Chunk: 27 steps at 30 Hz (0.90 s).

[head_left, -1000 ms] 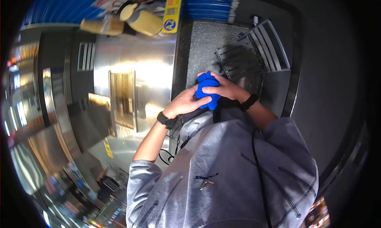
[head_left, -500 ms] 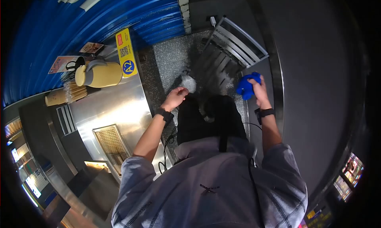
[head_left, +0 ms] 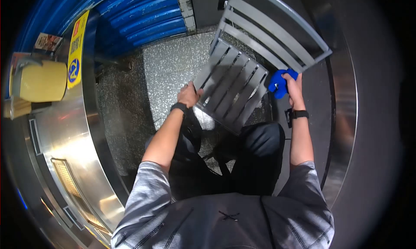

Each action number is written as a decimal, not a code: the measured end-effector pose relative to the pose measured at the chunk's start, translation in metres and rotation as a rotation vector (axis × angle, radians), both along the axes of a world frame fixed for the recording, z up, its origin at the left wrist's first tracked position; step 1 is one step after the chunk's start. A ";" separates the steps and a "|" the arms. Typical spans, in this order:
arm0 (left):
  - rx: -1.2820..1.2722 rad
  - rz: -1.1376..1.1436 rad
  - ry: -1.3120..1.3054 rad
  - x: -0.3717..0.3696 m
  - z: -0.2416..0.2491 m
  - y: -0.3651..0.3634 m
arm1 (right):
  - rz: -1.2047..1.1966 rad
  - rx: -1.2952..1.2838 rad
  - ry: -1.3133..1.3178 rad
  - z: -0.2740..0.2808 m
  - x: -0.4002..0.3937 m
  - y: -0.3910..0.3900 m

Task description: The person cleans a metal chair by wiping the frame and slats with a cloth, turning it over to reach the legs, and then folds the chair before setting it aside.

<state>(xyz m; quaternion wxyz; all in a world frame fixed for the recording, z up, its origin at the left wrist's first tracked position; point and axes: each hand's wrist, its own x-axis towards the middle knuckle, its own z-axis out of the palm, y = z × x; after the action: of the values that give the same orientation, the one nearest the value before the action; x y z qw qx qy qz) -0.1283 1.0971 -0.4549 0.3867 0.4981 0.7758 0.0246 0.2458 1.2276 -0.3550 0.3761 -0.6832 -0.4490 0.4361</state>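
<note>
A grey slatted metal chair (head_left: 236,78) stands in front of my knees, its curved backrest (head_left: 271,26) at the upper right. My left hand (head_left: 189,95) grips the left edge of the chair seat, thumb on top and the other fingers partly hidden. To the right of the seat, my right hand (head_left: 294,87) is closed on a bunched blue cloth (head_left: 281,82). The cloth is beside the lower right end of the backrest; whether it touches the metal is hard to tell. Each wrist has a black band.
A stainless steel counter (head_left: 69,127) runs along the left, with a yellow jug (head_left: 43,81) and a yellow A2 sign (head_left: 76,49). Behind are a blue corrugated wall (head_left: 147,15) and speckled floor tiles (head_left: 167,62). A dark panel with a metal edge (head_left: 346,97) lies to the right.
My view has come lower and nearer to the chair, with my knees now bent. My left hand has reached the seat edge. The blue cloth in my right hand is now closer to the backrest.
</note>
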 end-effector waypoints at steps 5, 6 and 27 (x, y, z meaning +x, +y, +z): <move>-0.052 0.068 0.130 0.015 0.045 -0.034 | 0.135 0.134 -0.123 -0.001 -0.002 -0.002; -0.058 0.058 0.165 0.020 0.046 -0.040 | 0.147 0.172 -0.139 -0.002 0.003 -0.001; -0.171 0.310 0.302 0.026 0.068 -0.105 | 0.350 0.053 -0.416 0.035 -0.058 -0.032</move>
<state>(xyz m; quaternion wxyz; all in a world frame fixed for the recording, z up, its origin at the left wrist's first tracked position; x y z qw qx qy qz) -0.1020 0.9924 -0.3869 0.2984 0.3366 0.8913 -0.0572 0.1874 1.1960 -0.3201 0.2122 -0.6600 -0.6393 0.3327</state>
